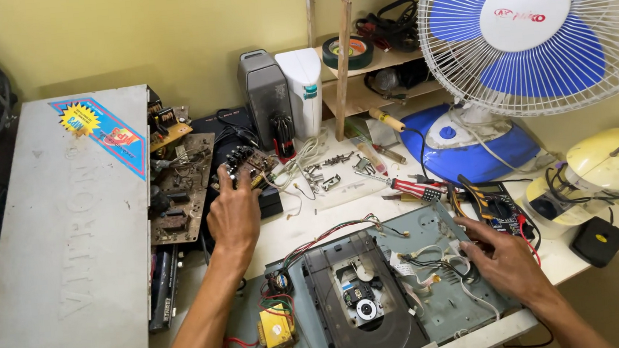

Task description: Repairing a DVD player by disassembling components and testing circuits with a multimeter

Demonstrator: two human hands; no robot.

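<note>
My left hand point(233, 215) reaches forward and grips a small brown circuit board point(250, 164) with knobs and loose wires at the back of the white bench. My right hand point(504, 258) rests on the right edge of an opened disc player chassis point(438, 307), fingers spread over its white and black wires. In the chassis sit a black disc tray mechanism point(360, 299) and a yellow transformer point(275, 328) with red wires.
A grey metal cover point(64, 237) lies at left beside a large brown circuit board point(182, 188). A blue and white fan point(534, 31) stands at right. A multimeter point(496, 207), red-handled screwdriver point(406, 185), loose screws point(328, 172) and a wooden shelf point(348, 60) surround the work.
</note>
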